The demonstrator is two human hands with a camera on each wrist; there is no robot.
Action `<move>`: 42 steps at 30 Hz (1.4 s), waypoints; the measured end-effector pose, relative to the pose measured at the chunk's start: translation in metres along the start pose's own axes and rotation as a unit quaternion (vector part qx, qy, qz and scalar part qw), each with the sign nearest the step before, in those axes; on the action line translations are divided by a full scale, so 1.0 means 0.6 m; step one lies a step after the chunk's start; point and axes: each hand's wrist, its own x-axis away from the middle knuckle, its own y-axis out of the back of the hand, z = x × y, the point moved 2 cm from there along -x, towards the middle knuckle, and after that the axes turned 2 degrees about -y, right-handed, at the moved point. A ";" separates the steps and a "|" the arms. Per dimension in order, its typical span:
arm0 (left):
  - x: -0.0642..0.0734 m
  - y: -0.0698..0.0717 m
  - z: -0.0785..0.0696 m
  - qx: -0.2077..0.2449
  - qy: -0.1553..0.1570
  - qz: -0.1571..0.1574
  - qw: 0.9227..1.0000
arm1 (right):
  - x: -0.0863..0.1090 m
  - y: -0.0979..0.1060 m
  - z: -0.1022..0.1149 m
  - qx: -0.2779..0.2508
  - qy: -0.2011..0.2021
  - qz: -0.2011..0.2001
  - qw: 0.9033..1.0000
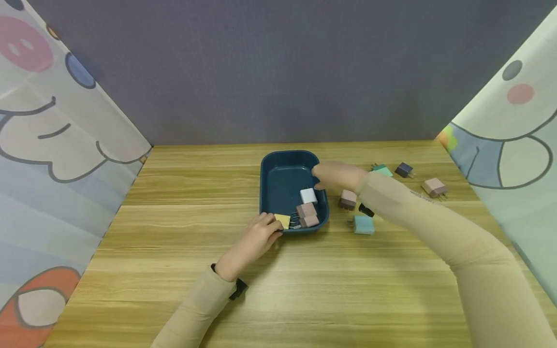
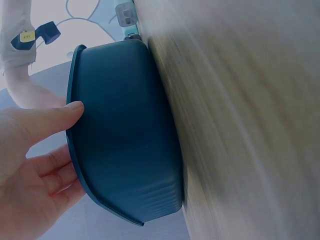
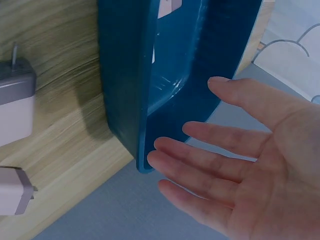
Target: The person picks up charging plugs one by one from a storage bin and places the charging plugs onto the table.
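A dark blue plastic bin (image 1: 283,181) stands on the wooden table. Inside it, toward the near end, lie a yellow charger plug (image 1: 282,221), a white one (image 1: 308,195) and two pink ones (image 1: 306,210). My left hand (image 1: 259,234) grips the bin's near left rim, its thumb (image 2: 75,106) on the outer wall and the other fingers over the inner side. My right hand (image 1: 337,175) hovers at the bin's right rim with fingers spread and nothing in it, as the right wrist view shows (image 3: 215,160).
Right of the bin lie more charger plugs: a pink one (image 1: 347,199), a light blue one (image 1: 363,224), a green one (image 1: 382,170), a dark navy one (image 1: 404,169) and another pink one (image 1: 434,187). A grey panel (image 1: 287,72) rises behind the table, with printed cloths (image 1: 513,121) at both sides.
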 end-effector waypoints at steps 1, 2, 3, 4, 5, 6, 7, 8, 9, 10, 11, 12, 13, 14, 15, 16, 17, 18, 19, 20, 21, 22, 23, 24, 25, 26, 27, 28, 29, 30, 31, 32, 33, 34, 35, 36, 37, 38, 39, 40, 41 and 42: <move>0.000 0.000 0.000 -0.001 0.000 0.001 1.000 | -0.003 0.001 0.002 0.003 0.002 0.001 1.000; 0.000 0.000 0.000 -0.001 0.000 0.001 1.000 | -0.007 0.002 0.003 0.006 0.005 0.002 1.000; 0.000 0.000 0.000 0.000 0.000 0.001 1.000 | -0.011 0.003 0.005 0.008 0.005 0.004 1.000; 0.000 0.000 0.000 0.000 -0.001 0.001 1.000 | -0.014 0.003 0.007 0.012 0.004 0.004 1.000; 0.000 0.000 0.000 0.000 -0.001 0.001 1.000 | -0.018 0.004 0.009 0.012 0.002 0.007 1.000; 0.000 0.000 0.000 0.000 -0.002 0.001 1.000 | -0.022 0.003 0.010 0.011 0.000 0.010 1.000; -0.001 0.000 0.000 0.001 -0.002 0.001 1.000 | -0.026 0.003 0.012 0.009 -0.003 0.015 1.000; -0.001 0.000 0.000 0.001 -0.003 0.001 1.000 | -0.030 0.003 0.013 0.008 -0.005 0.019 1.000; -0.001 0.001 0.000 0.001 -0.003 0.001 1.000 | -0.034 0.002 0.015 0.005 -0.010 0.026 1.000; -0.001 0.001 0.000 0.001 -0.003 0.002 1.000 | -0.038 0.001 0.016 0.006 -0.012 0.031 0.999; -0.001 0.001 0.000 0.001 -0.003 0.002 1.000 | -0.042 0.000 0.018 0.007 -0.015 0.036 0.999; -0.001 0.001 0.000 0.001 -0.003 0.003 1.000 | -0.047 -0.002 0.019 0.010 -0.016 0.040 0.999; 0.000 0.001 0.000 0.001 -0.003 0.003 1.000 | -0.052 -0.004 0.020 0.013 -0.018 0.045 0.999; 0.000 0.001 -0.001 0.001 -0.003 0.003 1.000 | -0.058 -0.005 0.021 0.015 -0.020 0.051 0.998; 0.000 0.002 -0.001 0.001 -0.003 0.004 1.000 | -0.063 -0.008 0.022 0.018 -0.023 0.056 0.998; 0.000 0.002 -0.001 0.001 -0.003 0.004 1.000 | -0.068 -0.009 0.023 0.019 -0.025 0.059 0.998; 0.001 0.002 -0.001 0.001 -0.003 0.004 1.000 | -0.073 -0.011 0.024 0.020 -0.028 0.063 0.997; 0.001 0.002 -0.001 0.000 -0.002 0.004 1.000 | -0.078 -0.013 0.025 0.020 -0.029 0.067 0.997; 0.001 0.002 -0.001 0.000 -0.002 0.004 1.000 | -0.082 -0.014 0.025 0.020 -0.031 0.068 0.997; 0.001 0.002 -0.001 -0.001 -0.002 0.004 1.000 | -0.086 -0.016 0.026 0.021 -0.033 0.069 0.997; 0.001 0.002 -0.001 -0.001 -0.001 0.004 1.000 | -0.090 -0.017 0.027 0.023 -0.035 0.069 0.997; 0.001 0.002 -0.001 -0.001 -0.001 0.004 1.000 | -0.094 -0.019 0.027 0.022 -0.038 0.070 0.997; 0.001 0.002 -0.001 -0.001 -0.001 0.004 1.000 | -0.097 -0.020 0.028 0.022 -0.040 0.070 0.996; 0.001 0.003 -0.001 -0.001 -0.001 0.004 1.000 | -0.099 -0.021 0.029 0.022 -0.043 0.071 0.996; 0.001 0.003 -0.001 -0.001 -0.001 0.004 1.000 | -0.101 -0.022 0.031 0.020 -0.047 0.073 0.996; 0.001 0.003 -0.001 -0.001 -0.001 0.004 1.000 | -0.102 -0.023 0.032 0.019 -0.050 0.075 0.996; 0.002 0.003 0.000 -0.001 -0.002 0.002 1.000 | -0.104 -0.023 0.034 0.018 -0.053 0.078 0.995; 0.002 0.003 0.000 -0.001 -0.003 0.001 1.000 | -0.105 -0.024 0.035 0.016 -0.055 0.079 0.995; 0.002 0.003 0.000 0.000 -0.003 0.000 1.000 | -0.105 -0.024 0.036 0.014 -0.056 0.080 0.995; 0.002 0.003 0.001 -0.001 -0.004 0.000 1.000 | -0.106 -0.025 0.037 0.012 -0.057 0.080 0.995; 0.002 0.003 0.001 -0.001 -0.004 -0.002 1.000 | -0.106 -0.026 0.038 0.010 -0.059 0.081 0.995; 0.002 0.002 0.001 -0.001 -0.005 -0.002 1.000 | -0.108 -0.027 0.038 0.009 -0.059 0.081 0.995; 0.002 0.002 0.002 -0.001 -0.005 -0.002 1.000 | -0.110 -0.028 0.038 0.006 -0.060 0.081 0.995; 0.002 0.002 0.002 -0.003 -0.005 0.000 1.000 | -0.111 -0.030 0.038 0.005 -0.062 0.082 0.995; 0.002 0.002 0.002 -0.004 -0.005 0.001 1.000 | -0.112 -0.032 0.038 0.004 -0.064 0.083 0.995; 0.002 0.002 0.002 -0.005 -0.005 0.002 1.000 | -0.114 -0.034 0.038 0.003 -0.066 0.083 0.994; 0.002 0.002 0.002 -0.006 -0.005 0.003 1.000 | -0.115 -0.036 0.038 0.002 -0.068 0.083 0.994; 0.002 0.003 0.002 -0.007 -0.005 0.004 1.000 | -0.117 -0.037 0.038 0.002 -0.071 0.082 0.994; 0.002 0.003 0.002 -0.007 -0.005 0.005 1.000 | -0.117 -0.038 0.039 0.000 -0.074 0.082 0.994; 0.002 0.003 0.001 -0.007 -0.005 0.005 1.000 | -0.119 -0.040 0.039 0.000 -0.076 0.081 0.994; 0.002 0.003 0.001 -0.005 -0.005 0.004 1.000 | -0.120 -0.041 0.039 0.001 -0.077 0.077 0.994; 0.002 0.003 0.001 -0.005 -0.005 0.004 1.000 | -0.121 -0.042 0.039 0.000 -0.079 0.073 0.994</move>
